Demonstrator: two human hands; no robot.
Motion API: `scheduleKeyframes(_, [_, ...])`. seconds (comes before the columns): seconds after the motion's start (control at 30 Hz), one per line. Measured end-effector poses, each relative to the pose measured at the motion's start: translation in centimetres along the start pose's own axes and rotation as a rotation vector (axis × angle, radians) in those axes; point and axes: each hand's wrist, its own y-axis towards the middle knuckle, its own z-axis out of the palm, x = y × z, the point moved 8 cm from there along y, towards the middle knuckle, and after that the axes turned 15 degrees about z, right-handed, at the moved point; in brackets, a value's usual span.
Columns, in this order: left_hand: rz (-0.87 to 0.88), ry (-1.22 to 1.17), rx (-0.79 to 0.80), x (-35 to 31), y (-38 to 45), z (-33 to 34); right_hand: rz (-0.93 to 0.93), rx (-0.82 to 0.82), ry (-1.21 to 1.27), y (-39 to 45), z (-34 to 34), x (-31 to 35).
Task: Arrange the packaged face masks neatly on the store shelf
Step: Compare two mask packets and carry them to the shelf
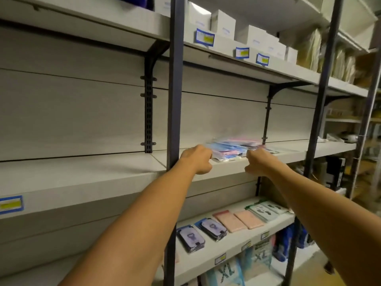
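Both my hands are reaching to the pile of packaged face masks [235,148] on the store shelf [288,154].

The blurred pile is lying flat on that shelf. My left hand [198,158] is touching its left edge, my right hand [257,162] its front right edge; both grips are looking curled, but I cannot tell whether either is actually holding a pack. Pink packs [240,220] are lying on the shelf below the pile.

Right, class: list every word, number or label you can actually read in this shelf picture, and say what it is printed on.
"XL": large pale letters on the blue packs under the bottom shelf; blurred, so probable only.
Blue-and-yellow price tags on the top shelf edge: print too blurred to read.
Price tag at the left shelf edge: unreadable.
White boxes: small blue print, too small.
Face mask packs between the hands: motion-blurred, nothing legible.
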Motion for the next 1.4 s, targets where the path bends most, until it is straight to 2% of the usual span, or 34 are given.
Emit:
scheduleKeyframes(0.27, [-0.129,0.03,0.035,4.2,7.5,3.0,-0.034,-0.036,0.018,8.7,1.7,-2.5])
scheduleKeyframes(0.6, [-0.201,0.036,0.081,5.1,14.2,7.2,-0.041,-0.036,0.052,16.7,5.3,-6.6])
scheduleKeyframes(0.87, [-0.312,-0.003,0.061,4.8,18.8,8.7,-0.099,-0.121,0.176,24.4,6.0,-8.3])
scheduleKeyframes(1.07, [-0.439,-0.075,-0.041,4.8,22.7,8.6,-0.143,-0.201,0.252,30.9,4.8,-8.9])
scheduleKeyframes(1.27, [-0.597,-0.149,-0.123,4.4,25.7,8.8,-0.192,-0.045,0.263,36.4,5.2,-7.9])
scheduleKeyframes(1.4, [-0.713,-0.246,-0.113,4.9,26.8,10.2,-0.218,0.087,0.259,38.2,6.4,-6.3])
